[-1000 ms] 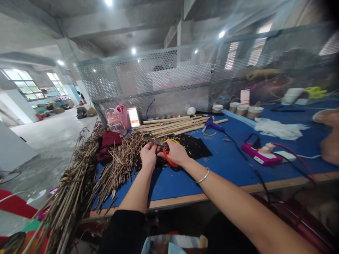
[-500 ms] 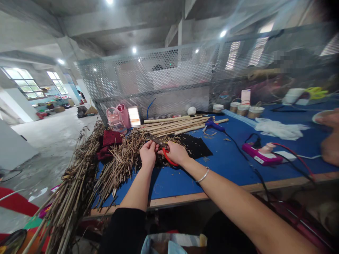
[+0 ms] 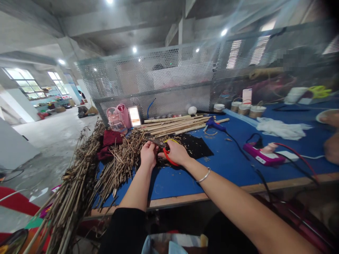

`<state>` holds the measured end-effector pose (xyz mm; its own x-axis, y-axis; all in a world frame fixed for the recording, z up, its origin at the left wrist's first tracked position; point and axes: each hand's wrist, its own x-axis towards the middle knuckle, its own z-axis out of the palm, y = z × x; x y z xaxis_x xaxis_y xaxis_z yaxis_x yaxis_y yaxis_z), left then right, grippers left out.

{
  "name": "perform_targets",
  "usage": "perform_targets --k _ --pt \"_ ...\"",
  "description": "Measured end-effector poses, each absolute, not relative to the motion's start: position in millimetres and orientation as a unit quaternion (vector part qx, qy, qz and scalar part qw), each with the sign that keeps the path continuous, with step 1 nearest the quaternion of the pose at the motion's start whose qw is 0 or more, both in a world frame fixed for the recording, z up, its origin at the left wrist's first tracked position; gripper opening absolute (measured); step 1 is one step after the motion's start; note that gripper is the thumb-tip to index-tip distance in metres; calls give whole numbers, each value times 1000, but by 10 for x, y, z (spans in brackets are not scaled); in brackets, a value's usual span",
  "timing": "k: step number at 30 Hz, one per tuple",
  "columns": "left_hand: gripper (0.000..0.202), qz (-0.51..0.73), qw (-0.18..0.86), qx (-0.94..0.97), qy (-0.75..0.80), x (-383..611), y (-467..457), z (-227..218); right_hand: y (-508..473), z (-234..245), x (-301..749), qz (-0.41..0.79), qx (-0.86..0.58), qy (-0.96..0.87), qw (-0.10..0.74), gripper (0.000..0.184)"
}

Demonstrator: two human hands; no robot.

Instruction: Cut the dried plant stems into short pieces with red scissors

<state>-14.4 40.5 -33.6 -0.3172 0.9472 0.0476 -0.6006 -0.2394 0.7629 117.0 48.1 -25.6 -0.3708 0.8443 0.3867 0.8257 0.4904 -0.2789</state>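
Observation:
My right hand [image 3: 177,152] is closed around scissors [image 3: 166,151] with red and yellow handles, their dark blades pointing left. Close to the blades, my left hand [image 3: 148,154] is pinched shut; whatever lies between its fingertips is too small to make out. Just left of that hand, a heap of dried stalks [image 3: 120,162] spreads over the blue table [image 3: 182,185]. Under and behind my hands, dry scraps lie scattered on a black sheet [image 3: 197,145].
Long pale sticks [image 3: 182,124] lie behind the heap. A larger stalk bundle [image 3: 71,190] overhangs the table's left edge. To the right are a blue glue gun [image 3: 215,124], a purple power strip [image 3: 265,155] and white gloves [image 3: 283,128]. A co-worker's hand [image 3: 332,141] shows at far right.
The scissors have shifted slightly in my right hand, and their yellow handle shows more. My left hand stays almost in place. The co-worker's hand at far right has moved a little.

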Motion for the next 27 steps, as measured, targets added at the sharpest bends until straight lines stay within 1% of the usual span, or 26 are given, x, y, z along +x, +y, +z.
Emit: perform_targets --k 7,13,20,27 --pt "22 731 531 278 327 -116 381 -307 474 -250 1171 36 -503 -827 248 47" --pt "22 722 519 296 350 -96 359 -295 457 -195 1170 -15 -493 -832 255 52" --pt "25 728 500 301 359 -147 406 -359 456 -196 1183 31 -532 -820 209 53" --pt "25 736 494 289 361 -163 418 -357 473 -191 1205 19 -534 -822 196 56"
